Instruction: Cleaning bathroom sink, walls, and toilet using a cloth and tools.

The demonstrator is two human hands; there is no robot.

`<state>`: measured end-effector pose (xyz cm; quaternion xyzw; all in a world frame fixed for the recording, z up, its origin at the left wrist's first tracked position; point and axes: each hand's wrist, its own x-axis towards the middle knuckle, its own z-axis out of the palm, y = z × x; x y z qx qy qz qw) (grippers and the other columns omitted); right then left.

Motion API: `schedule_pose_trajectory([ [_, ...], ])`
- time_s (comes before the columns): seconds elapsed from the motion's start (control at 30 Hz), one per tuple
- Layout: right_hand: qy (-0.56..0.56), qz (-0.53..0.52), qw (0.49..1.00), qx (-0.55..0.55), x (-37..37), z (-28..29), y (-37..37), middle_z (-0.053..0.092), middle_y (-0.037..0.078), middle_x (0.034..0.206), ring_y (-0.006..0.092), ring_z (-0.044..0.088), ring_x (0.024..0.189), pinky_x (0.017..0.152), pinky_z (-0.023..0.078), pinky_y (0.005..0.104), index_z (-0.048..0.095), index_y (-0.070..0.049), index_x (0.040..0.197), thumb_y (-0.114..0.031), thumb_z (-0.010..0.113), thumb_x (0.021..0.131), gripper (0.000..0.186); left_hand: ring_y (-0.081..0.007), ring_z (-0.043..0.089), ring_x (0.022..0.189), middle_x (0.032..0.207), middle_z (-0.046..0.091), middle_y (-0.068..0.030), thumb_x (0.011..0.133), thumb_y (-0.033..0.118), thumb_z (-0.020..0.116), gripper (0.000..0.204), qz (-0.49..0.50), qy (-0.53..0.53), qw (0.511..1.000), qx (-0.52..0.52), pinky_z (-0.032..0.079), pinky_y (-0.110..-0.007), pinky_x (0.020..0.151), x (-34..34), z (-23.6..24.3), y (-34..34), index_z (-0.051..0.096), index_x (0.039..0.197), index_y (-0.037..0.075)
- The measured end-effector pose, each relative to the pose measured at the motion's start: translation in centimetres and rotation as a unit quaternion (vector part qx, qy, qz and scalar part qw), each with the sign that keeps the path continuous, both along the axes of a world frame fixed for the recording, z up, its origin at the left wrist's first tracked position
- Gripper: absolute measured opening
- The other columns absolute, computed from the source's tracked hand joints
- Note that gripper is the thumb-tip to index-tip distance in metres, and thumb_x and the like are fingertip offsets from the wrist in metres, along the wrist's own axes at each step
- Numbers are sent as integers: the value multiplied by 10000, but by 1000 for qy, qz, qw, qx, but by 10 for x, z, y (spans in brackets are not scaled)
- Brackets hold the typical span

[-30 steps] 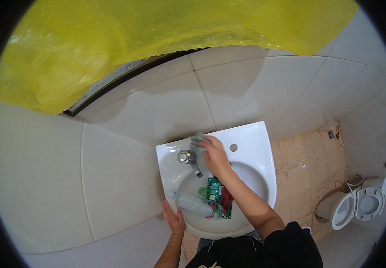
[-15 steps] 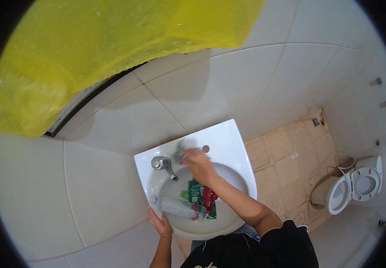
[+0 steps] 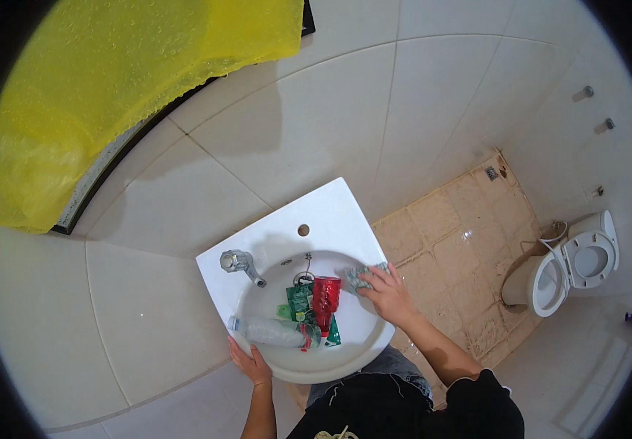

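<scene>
A white sink with a metal faucet stands below me. My left hand grips its rim at the front left, thumb toward the basin and fingers along the outside. On the right rim, my right hand presses a crumpled grey-green cloth or scouring pad, its exact kind unclear, with fingers closed over it. Inside the basin lie a clear plastic bottle, a red bottle and green packets. The clear bottle is nearest my left hand, its cap end leaning on the rim.
A yellow plastic sheet hangs over a dark-framed mirror on the tiled wall at upper left. A white toilet stands on the tan floor at the right. Metal hooks stick out of the far right wall.
My right hand has moved with the cloth from beside the faucet, along the sink's back, to the right rim. My left hand keeps its hold. The view has shifted slightly.
</scene>
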<state>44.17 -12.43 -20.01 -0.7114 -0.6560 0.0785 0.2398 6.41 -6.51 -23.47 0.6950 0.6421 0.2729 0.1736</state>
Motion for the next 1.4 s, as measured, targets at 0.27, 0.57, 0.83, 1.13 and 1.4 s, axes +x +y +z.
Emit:
schedule_pose_trajectory([
  [0.27,93,-23,995,38,-70,-18,-104,525,135,1143,340,468,1097,956,344,487,623,-143,1050,16,542,692,400,-393,296,1242,1365,314,-245,836,120,488,609,-15,-20,999,46,177,-453,1053,-7,-10,1,240,1369,-41],
  [0.57,123,-203,961,139,-6,-27,31,462,184,1207,371,414,1138,984,304,479,551,-82,1133,59,505,693,465,-404,342,1188,1310,362,-253,807,100,510,622,-2,-49,997,64,216,-464,1026,-6,-7,0,257,1357,-46],
  [0.83,54,29,992,113,-55,7,188,492,171,1241,348,442,1166,1020,290,476,581,-102,1117,3,492,704,435,-407,357,1161,1242,415,-263,775,129,553,650,39,-9,999,15,235,-475,1008,1,5,-1,284,1338,-51],
  [1.13,159,291,889,314,-131,61,287,533,64,1143,245,490,1090,905,406,398,629,-86,948,-43,571,711,248,-400,336,1209,1260,414,-243,786,166,560,642,80,54,995,-21,210,-466,1044,4,9,0,298,1337,-35],
  [1.4,-73,281,906,309,-22,-11,277,562,47,1095,203,498,1010,795,394,341,642,-138,855,-150,605,695,164,-406,346,1198,1254,420,-240,765,180,572,656,104,69,992,-24,230,-467,1041,3,4,-1,315,1335,-18],
])
